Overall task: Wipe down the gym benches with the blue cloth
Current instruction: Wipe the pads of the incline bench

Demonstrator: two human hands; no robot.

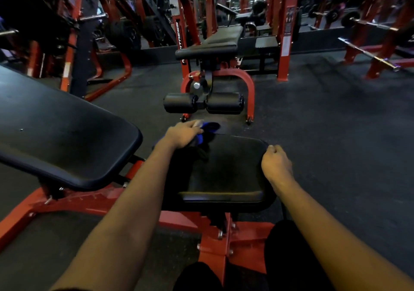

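- Blue cloth (pixel 210 127): bunched at the far left corner of the seat surface (pixel 224 167).
- Left hand (pixel 184 134): fingers curled over the cloth, gripping it.
- Right hand (pixel 276 163): curled at the far right corner; cannot tell whether it grips the edge.
- Judged soft, light, limp; best held by its bunched middle.

I read "FITNESS" down the red upright (pixel 182 37) left of the far bench (pixel 210 44). Labels (pixel 285 46) on the post right of that bench are too blurred for me.
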